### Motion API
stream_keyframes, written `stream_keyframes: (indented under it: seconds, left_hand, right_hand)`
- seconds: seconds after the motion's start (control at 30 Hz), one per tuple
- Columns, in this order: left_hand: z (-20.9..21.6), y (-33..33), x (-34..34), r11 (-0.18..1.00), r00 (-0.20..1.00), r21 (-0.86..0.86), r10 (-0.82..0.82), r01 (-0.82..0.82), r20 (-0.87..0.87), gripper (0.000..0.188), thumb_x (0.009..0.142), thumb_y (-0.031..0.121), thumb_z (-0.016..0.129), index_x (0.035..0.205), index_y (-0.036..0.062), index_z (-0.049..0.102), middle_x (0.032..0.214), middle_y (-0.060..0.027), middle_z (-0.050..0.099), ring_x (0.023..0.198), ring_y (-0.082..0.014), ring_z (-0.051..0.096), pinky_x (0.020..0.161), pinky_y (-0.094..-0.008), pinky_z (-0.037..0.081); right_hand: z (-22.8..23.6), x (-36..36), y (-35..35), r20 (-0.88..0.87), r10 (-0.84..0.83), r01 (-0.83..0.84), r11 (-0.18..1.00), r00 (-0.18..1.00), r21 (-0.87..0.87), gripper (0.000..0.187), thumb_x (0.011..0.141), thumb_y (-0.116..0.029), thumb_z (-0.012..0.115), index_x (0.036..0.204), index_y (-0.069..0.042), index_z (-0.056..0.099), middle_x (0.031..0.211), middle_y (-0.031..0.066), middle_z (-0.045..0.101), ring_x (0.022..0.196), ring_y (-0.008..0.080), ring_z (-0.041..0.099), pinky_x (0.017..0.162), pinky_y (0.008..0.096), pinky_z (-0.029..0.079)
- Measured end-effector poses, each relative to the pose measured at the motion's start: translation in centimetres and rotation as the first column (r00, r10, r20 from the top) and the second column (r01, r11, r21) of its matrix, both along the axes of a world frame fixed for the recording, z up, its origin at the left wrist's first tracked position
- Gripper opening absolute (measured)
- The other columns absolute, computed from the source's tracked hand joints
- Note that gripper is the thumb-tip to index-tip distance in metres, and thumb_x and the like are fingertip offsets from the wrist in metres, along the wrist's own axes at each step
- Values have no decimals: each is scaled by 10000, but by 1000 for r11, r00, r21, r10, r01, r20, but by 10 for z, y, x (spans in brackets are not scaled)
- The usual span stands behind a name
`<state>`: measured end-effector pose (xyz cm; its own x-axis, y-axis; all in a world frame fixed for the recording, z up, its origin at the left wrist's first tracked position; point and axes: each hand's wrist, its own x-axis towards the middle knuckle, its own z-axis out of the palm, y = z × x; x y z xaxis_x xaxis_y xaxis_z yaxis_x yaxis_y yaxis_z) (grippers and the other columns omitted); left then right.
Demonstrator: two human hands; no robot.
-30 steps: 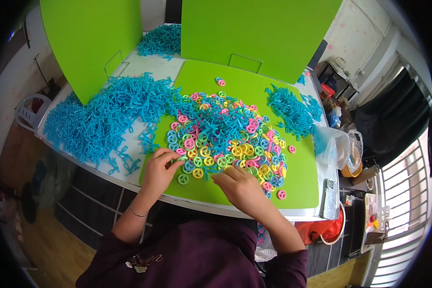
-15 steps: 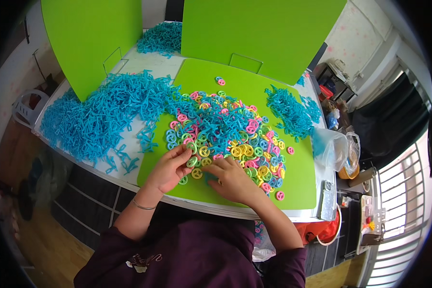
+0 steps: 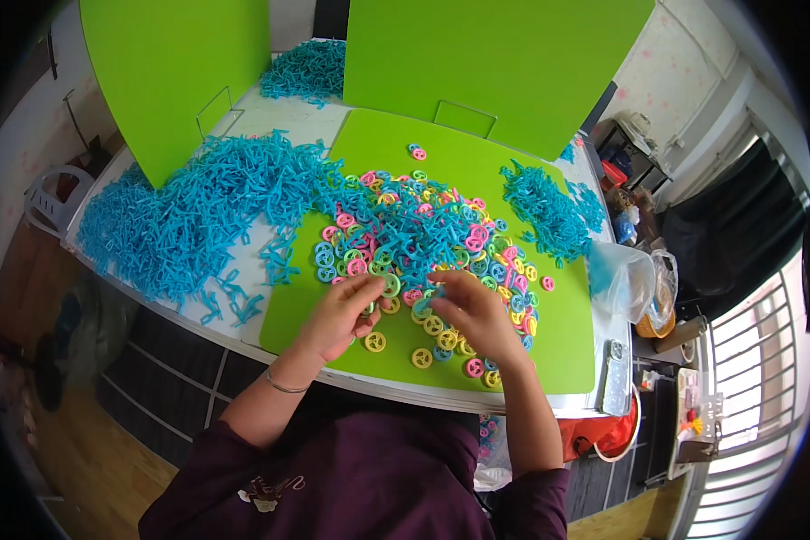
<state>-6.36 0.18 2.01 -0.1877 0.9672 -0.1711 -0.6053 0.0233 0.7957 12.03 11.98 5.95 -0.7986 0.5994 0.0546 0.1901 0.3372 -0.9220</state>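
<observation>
My left hand (image 3: pixel 340 317) is closed in a pinch on a green plastic wheel (image 3: pixel 391 285), held above the near edge of a heap of small wheels. Just to its right, my right hand (image 3: pixel 479 315) has thumb and fingers drawn together around a small blue plastic piece (image 3: pixel 435 295), too blurred to show its shape. The hands are apart. Before and beneath them spread pink, yellow, green and blue spoked wheels (image 3: pixel 375 342), with blue forked plastic pieces (image 3: pixel 418 238) lying on top of the heap.
A large pile of blue forked pieces (image 3: pixel 189 216) covers the table's left side; a smaller pile (image 3: pixel 547 211) lies right. Green boards (image 3: pixel 495 63) stand behind the green mat (image 3: pixel 378 135). A phone (image 3: pixel 614 378) and a plastic bag (image 3: pixel 621 279) are at the right edge.
My right hand has moved up and to the right, off the near wheels. My left hand has shifted right with the green wheel. Several yellow wheels near the front now lie differently.
</observation>
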Motion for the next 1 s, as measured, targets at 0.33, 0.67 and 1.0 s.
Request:
stream_keyframes:
  seconds: [0.33,0.67,1.0]
  left_hand:
    - [2,5,32,998,994,-51,-33,27,-101,208,951,283,516,899,90,577,712,39,518,533,-25,421,441,-162,285]
    - [-5,8,46,993,989,-74,85,-95,-121,232,965,260,474,825,86,536,672,29,474,521,-30,404,447,-187,299]
    - [-5,9,68,957,949,-42,279,-288,-148,219,952,249,484,833,77,547,723,15,501,523,-40,425,417,-198,322]
  right_hand:
    - [-18,2,-8,-234,-83,-28,900,969,-434,182,865,-83,646,1025,3,660,980,64,677,847,113,628,779,255,508]
    - [-26,-7,-21,-203,-225,162,944,953,-286,181,854,-85,667,1013,0,682,878,28,684,745,43,578,660,195,466]
    - [-31,-15,-34,-301,-353,296,929,886,-220,167,857,-99,670,989,2,683,782,3,664,673,27,542,586,170,419]
